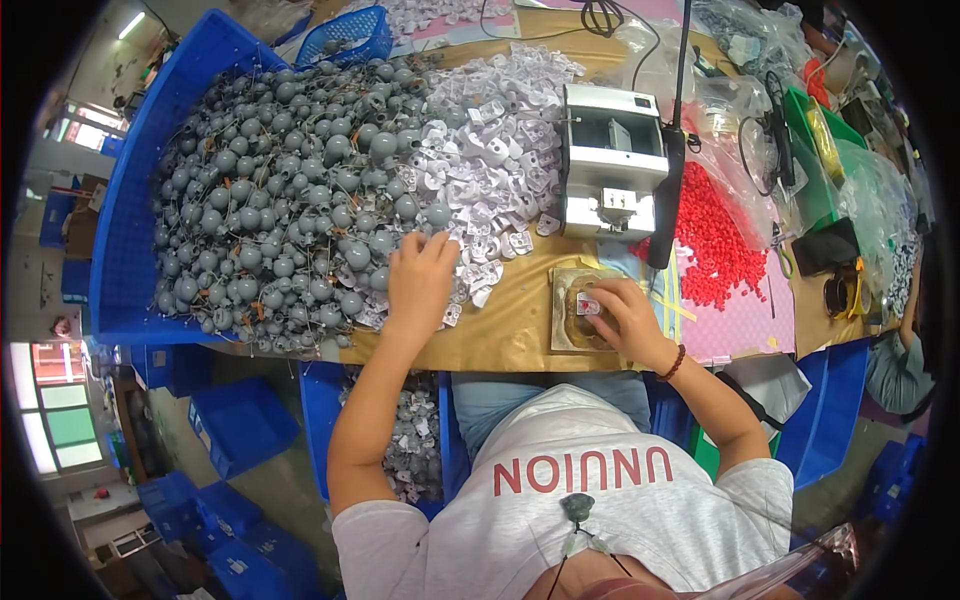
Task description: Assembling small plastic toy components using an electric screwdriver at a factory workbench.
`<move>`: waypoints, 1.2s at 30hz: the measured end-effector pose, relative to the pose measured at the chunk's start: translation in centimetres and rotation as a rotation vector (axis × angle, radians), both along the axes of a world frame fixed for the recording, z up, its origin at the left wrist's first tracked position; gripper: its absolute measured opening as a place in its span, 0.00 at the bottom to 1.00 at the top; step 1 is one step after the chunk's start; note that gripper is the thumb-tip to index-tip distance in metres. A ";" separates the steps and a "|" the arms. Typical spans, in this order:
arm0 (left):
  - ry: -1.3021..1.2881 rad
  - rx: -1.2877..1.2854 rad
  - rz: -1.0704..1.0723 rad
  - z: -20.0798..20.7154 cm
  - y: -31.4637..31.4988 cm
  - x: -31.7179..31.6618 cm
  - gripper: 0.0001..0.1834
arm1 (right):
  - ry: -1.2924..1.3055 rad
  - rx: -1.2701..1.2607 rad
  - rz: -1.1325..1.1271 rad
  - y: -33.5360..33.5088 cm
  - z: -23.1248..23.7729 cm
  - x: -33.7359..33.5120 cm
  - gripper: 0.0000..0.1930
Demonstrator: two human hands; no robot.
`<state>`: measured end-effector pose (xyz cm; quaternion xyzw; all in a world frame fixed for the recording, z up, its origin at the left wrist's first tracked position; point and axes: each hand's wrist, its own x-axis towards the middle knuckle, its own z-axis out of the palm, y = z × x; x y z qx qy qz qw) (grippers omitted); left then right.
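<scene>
My left hand (420,277) reaches over the edge where a heap of grey round balls with wires (290,200) meets a pile of small white plastic pieces (490,150). Its fingers are slightly apart, with the tips on the pile, and I make out nothing held between them. In front of me a square metal block (567,335) with a brownish round middle rests on the table. Over that block my right hand (635,325) pinches a small white plastic piece with a red part (588,304) between thumb and fingers. A beaded bracelet circles that wrist.
A white and black machine (613,160) stands beyond the block. To its right lies a heap of small red parts (715,240) on a pink sheet. A large blue crate (125,240) borders the grey balls. At the far right edge another person's sleeve (897,373) shows.
</scene>
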<state>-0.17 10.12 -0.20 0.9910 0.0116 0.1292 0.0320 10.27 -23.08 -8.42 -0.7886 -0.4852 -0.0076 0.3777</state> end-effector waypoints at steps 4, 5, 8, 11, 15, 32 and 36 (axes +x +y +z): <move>-0.141 -0.247 0.042 4.5 -1.5 -1.8 0.20 | 0.122 0.138 0.079 2.6 3.1 0.2 0.23; -0.163 -0.276 0.044 5.5 -2.4 -1.9 0.21 | 0.150 0.179 0.105 3.8 4.2 0.2 0.24; -0.197 -0.362 0.003 7.4 -5.4 -2.1 0.25 | 0.221 0.300 0.159 7.3 7.5 -0.1 0.24; -0.222 -0.513 0.003 6.2 -7.9 -1.6 0.23 | 0.465 0.306 0.173 7.6 8.1 0.2 0.23; -0.145 -0.805 0.074 0.5 -10.0 -1.9 0.18 | 0.808 0.188 0.131 3.7 6.1 1.4 0.12; 0.040 -0.680 0.030 -8.1 -15.0 -2.2 0.21 | -0.301 -0.265 0.230 0.2 1.2 1.7 0.19; 0.129 -0.673 0.053 -7.7 -14.4 -2.8 0.23 | -0.328 -0.280 0.276 -0.2 1.0 2.1 0.18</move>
